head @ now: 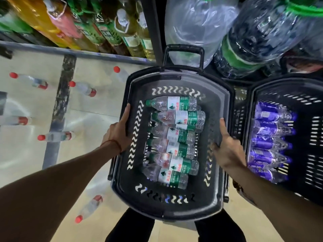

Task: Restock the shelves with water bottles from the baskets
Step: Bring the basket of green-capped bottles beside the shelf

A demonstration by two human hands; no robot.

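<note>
The green-label water bottles (176,137) lie on their sides, stacked in a rough column inside the dark grey basket (174,78), caps pointing left. The basket is held at its two long sides, probably to keep the load level while it is carried or set down. The left grip (120,131) clamps the left rim with the thumb on top. The right grip (227,149) is curled round the right rim. The bottles sit between the two grips, touched by neither. Just right stands a second basket (311,105) of purple-label bottles (269,142). Red-capped bottles (57,136) are scattered on the floor (26,154) to the left. Large water jugs (197,23) stand beyond, on the far side.
</note>
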